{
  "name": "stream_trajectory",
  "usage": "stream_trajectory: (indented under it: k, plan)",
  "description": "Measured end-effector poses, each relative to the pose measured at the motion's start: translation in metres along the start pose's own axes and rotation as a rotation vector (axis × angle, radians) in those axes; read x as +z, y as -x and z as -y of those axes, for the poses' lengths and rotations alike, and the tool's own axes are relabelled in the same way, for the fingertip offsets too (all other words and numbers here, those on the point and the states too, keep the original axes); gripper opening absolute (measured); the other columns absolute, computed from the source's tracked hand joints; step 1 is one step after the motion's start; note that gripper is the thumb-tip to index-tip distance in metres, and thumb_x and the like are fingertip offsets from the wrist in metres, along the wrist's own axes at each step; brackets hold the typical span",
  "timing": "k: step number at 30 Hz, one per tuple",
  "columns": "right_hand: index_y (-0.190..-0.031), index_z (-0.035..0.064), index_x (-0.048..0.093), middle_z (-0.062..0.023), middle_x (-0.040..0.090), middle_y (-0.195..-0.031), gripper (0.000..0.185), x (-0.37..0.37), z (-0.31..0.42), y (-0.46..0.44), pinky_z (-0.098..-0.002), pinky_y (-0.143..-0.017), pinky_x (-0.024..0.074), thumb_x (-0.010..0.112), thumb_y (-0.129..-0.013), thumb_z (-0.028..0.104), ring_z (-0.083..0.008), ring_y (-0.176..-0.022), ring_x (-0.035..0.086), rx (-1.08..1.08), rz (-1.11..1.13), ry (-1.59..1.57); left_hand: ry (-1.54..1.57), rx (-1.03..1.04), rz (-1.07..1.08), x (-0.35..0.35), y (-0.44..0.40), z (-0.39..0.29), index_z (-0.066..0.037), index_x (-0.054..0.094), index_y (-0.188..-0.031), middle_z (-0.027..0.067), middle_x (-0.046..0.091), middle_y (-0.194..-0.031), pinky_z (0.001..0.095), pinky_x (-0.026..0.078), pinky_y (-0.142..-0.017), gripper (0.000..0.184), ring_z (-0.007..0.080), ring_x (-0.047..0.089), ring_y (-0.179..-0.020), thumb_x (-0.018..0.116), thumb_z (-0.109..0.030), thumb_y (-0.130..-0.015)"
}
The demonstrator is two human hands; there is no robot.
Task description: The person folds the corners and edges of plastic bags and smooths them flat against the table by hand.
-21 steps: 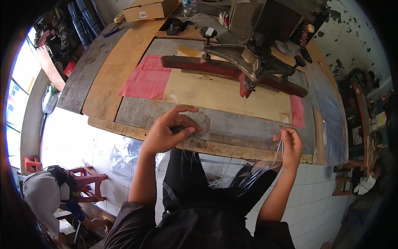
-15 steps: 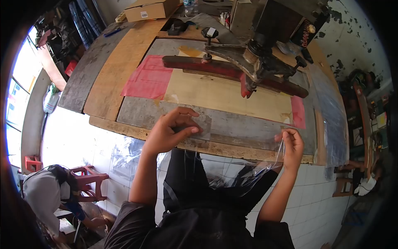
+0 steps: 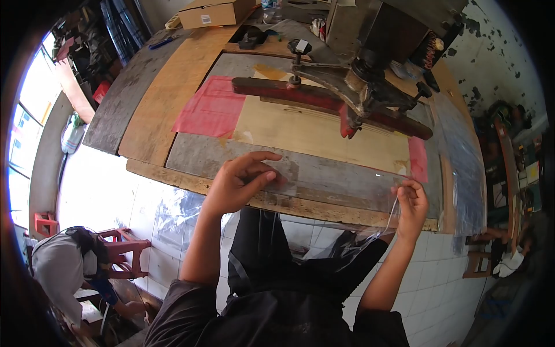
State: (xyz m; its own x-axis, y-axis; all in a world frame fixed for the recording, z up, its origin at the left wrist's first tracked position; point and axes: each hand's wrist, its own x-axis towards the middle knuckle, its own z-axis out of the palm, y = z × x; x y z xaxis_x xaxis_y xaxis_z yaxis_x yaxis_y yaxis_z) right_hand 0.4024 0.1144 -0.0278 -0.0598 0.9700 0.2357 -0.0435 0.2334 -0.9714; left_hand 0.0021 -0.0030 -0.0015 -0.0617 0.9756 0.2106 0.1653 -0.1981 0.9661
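Observation:
A clear plastic sheet stretches between my hands over the table's front edge, its lower part hanging toward my lap. My left hand has its thumb and fingers curled at the sheet's left end. Pinched between the thumb and fingers of my right hand is the sheet's right end. Beyond them, a cream board lies on the grey metal plate, with pink sheets at its sides. The dark red press bar is above the board.
A cardboard box sits at the back left. Stacked clear plastic lies on the table's right side. A person is bent over at lower left near a red stool. Another person's arm shows at far right.
The table and press appear slightly further right in view. My right hand and its end of the sheet have shifted slightly right and down; my left hand keeps nearly the same pose.

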Motion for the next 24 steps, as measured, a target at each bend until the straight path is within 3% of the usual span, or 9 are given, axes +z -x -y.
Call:
stream_trajectory:
  k: [17, 20, 24]
  plan:
    - [-0.118, -0.0028, 0.072, -0.0062, 0.075, -0.096, 0.028, 0.0014, 0.0035, 0.0006, -0.0277, -0.088, 0.054, 0.08, -0.1, 0.016, -0.0134, -0.092, 0.071, -0.012, 0.028, 0.066, 0.144, -0.01, -0.042, 0.0004, -0.0007, 0.0008, 0.005, 0.062, -0.134, 0.0139, 0.081, -0.098, 0.0353, 0.066, -0.089, 0.032, 0.0224, 0.08, -0.1, 0.069, 0.003, -0.103]
    - [-0.118, -0.0028, 0.072, -0.0062, 0.075, -0.097, 0.027, 0.0025, 0.0036, 0.0009, -0.0271, -0.088, 0.0534, 0.079, -0.101, 0.017, -0.0132, -0.092, 0.071, -0.006, 0.021, 0.075, 0.127, 0.005, -0.052, 0.0009, -0.0008, 0.002, 0.002, 0.065, -0.135, 0.0139, 0.083, -0.098, 0.0313, 0.064, -0.083, 0.032, 0.0165, 0.078, -0.094, 0.07, -0.002, -0.103]
    - [-0.118, -0.0027, 0.072, -0.0058, 0.074, -0.098, 0.025, 0.0033, 0.0037, 0.0004, -0.0268, -0.088, 0.0529, 0.077, -0.102, 0.016, -0.0132, -0.093, 0.071, -0.013, 0.025, 0.094, 0.119, 0.003, -0.052, 0.0015, -0.0011, 0.0019, 0.002, 0.065, -0.134, 0.0135, 0.082, -0.098, 0.0314, 0.065, -0.082, 0.032, 0.0168, 0.079, -0.094, 0.071, -0.001, -0.103]
